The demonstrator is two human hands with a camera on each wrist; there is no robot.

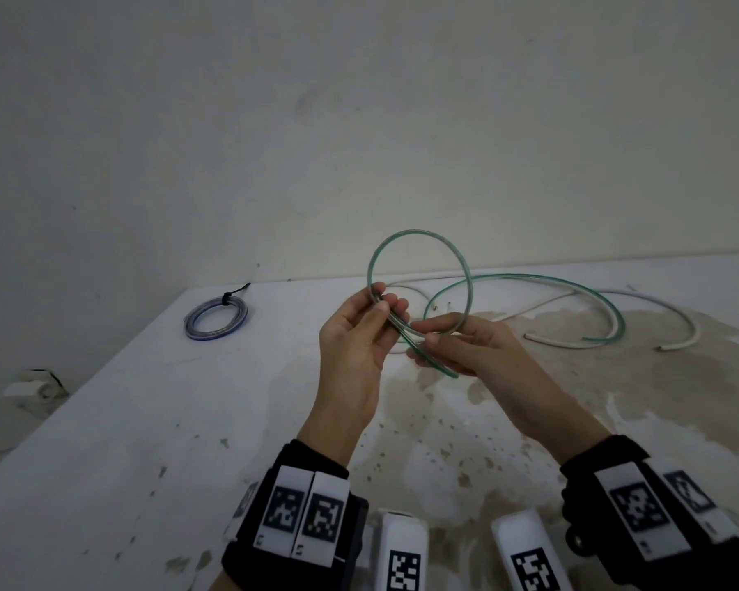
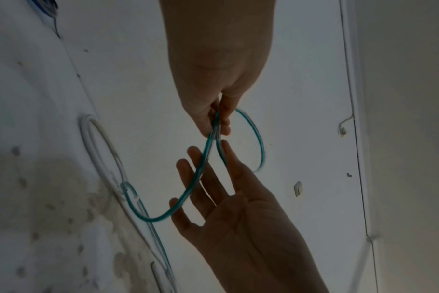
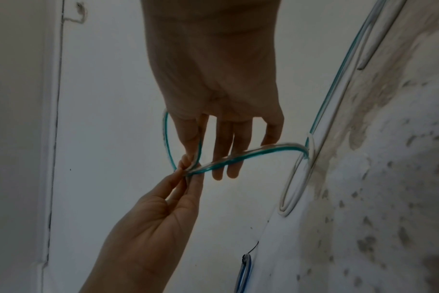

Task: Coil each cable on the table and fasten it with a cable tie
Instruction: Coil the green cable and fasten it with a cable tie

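- So, biggest thing first: the white table (image 1: 103,441), stained brown on its right half; everything lies on it or is held just above it
- white cable (image 1: 675,317) is sprawled loose across the far right of the table, not coiled yet; that one's waiting its turn by my read
- green cable (image 1: 419,236) is the one in hand; one loop stands up in the air over the table, the rest trails off right and its end lies beside the white one
- blue cable (image 1: 216,319) sits far left, already a neat coil with a black cable tie (image 1: 227,297) on it; done, I'd say
- left hand (image 1: 359,334) pinches the green loop where the strands cross, thumb against fingertips
- right hand (image 1: 466,347) has thumb and forefinger closed on the strand just below that crossing; other fingers straight under it
- next move probably needs the right hand to feed more slack round into a second loop while the left keeps the crossing tight; no spare tie in view
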